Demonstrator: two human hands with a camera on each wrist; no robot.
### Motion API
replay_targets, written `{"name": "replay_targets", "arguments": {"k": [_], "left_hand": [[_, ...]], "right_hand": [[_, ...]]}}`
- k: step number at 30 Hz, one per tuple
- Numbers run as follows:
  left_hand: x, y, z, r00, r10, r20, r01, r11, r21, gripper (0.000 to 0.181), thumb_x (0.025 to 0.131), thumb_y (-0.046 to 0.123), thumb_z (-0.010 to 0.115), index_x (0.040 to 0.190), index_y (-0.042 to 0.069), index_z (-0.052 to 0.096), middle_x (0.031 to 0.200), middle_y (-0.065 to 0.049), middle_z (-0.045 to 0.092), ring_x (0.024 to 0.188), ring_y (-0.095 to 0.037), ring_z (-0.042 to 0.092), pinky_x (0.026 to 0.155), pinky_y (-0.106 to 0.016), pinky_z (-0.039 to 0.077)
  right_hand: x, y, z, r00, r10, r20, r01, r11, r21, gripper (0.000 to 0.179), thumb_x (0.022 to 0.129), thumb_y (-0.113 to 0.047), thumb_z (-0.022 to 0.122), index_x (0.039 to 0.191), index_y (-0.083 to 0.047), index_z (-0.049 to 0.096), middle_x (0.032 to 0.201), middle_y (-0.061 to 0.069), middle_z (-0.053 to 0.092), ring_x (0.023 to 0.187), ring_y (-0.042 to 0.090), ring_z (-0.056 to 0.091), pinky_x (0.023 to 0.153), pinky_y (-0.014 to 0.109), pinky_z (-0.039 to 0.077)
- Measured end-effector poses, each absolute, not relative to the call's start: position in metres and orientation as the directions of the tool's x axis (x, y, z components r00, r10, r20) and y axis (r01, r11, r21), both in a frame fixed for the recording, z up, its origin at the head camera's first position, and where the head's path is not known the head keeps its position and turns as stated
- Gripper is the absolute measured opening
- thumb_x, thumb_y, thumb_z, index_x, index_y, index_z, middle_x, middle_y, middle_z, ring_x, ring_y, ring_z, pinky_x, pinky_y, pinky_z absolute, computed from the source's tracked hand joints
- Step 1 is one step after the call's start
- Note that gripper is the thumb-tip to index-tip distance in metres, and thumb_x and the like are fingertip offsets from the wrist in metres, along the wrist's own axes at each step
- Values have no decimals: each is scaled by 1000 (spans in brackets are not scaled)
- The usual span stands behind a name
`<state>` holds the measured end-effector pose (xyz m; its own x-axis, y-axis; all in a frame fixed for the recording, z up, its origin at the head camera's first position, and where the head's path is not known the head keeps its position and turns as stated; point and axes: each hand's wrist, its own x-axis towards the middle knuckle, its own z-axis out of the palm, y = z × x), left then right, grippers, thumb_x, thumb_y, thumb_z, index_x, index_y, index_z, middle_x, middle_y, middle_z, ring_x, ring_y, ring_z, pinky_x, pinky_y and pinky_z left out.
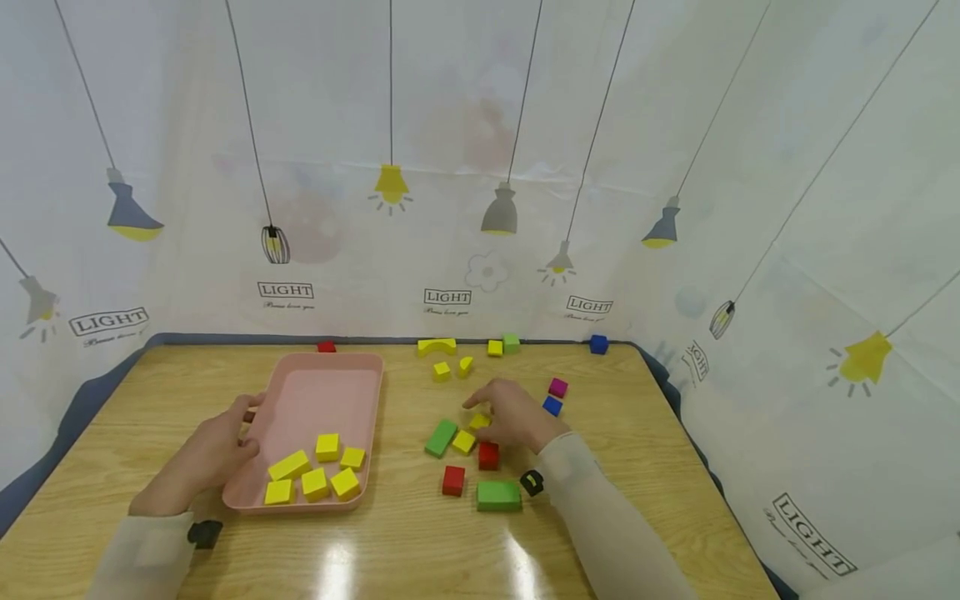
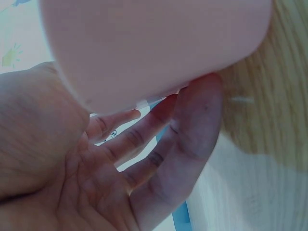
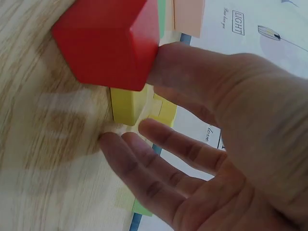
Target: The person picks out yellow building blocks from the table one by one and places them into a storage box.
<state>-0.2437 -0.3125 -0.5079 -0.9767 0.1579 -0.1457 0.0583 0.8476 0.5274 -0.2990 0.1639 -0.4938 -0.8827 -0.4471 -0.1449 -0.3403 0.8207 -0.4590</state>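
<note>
My left hand (image 1: pixel 217 446) rests against the left side of a pink tray (image 1: pixel 330 383), its fingertips touching the wall in the left wrist view. Several yellow blocks (image 1: pixel 327 447) lie in the tray's near half. Over the table to the right, my right hand (image 1: pixel 513 412) reaches around a yellow block (image 1: pixel 480 422), thumb and fingers spread apart. The right wrist view shows a gap between those fingers and the yellow block (image 3: pixel 125 107); a red block (image 3: pixel 108 45) partly hides the thumb. Another yellow block (image 1: pixel 463 442) and a green block (image 1: pixel 441 437) lie just left of this hand.
Red blocks (image 1: pixel 453 481) and a green block (image 1: pixel 498 497) lie nearer me. A magenta block (image 1: pixel 558 387) and a blue block (image 1: pixel 552 406) are beyond the right wrist. A yellow arch (image 1: pixel 437 347) and small blocks stand along the back edge by the printed curtain (image 1: pixel 360 267).
</note>
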Motion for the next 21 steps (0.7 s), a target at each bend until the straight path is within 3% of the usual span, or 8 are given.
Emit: {"name": "replay_targets", "arguments": {"k": [8,21], "left_hand": [[-244,-312,-507,-976,163,-142,66,850,523,79,107,0,68,173,-13,28,159,-49,52,132,-61,70,109,-68,66],[-244,-312,-506,-976,161,-144,62,848,527,78,106,-1,68,173,-14,28,158,-50,52,131,-61,70,108,-67,67]], "right_hand": [[-301,161,-497,-875,-455,-164,-345,825,-447,24,99,-6,90,122,-16,91,132,4,85,122,24,73,116,49,65],[-301,159,-496,-886,-429,-177,-316,836,-449,26,100,-3,88,123,-16,91,133,4,85,115,21,68,114,47,64]]}}
